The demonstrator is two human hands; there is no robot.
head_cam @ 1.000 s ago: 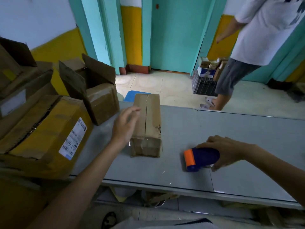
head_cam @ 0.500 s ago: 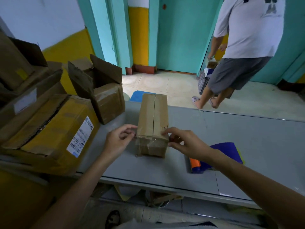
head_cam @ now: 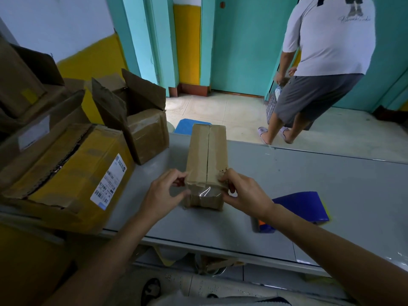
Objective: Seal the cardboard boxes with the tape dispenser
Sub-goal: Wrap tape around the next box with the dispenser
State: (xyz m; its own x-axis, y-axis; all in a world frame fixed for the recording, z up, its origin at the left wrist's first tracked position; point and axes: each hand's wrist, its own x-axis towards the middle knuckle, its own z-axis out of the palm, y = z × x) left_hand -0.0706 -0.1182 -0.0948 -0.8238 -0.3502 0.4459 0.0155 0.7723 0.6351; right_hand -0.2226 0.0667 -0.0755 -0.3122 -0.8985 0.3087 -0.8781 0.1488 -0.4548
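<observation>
Your narrow cardboard box point(head_cam: 206, 160) lies lengthwise on the bench point(head_cam: 331, 184), and the curled fingers point(head_cam: 176, 175) of your left hand point(head_cam: 162, 195) and right hand point(head_cam: 247, 193) pinch its near taped end from either side. The tape dispenser point(head_cam: 302, 206) lies on the bench just right of your right fingers, partly hidden by that wrist. A yellow-taped box point(head_cam: 72, 180) and an open box point(head_cam: 143, 129) crowd in left of your left fingers.

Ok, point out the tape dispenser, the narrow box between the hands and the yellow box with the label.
tape dispenser point(head_cam: 302, 205), head view, on its blue body.
narrow box point(head_cam: 198, 155), head view, on its top left flap.
yellow box point(head_cam: 75, 175), head view, on its top face.
</observation>
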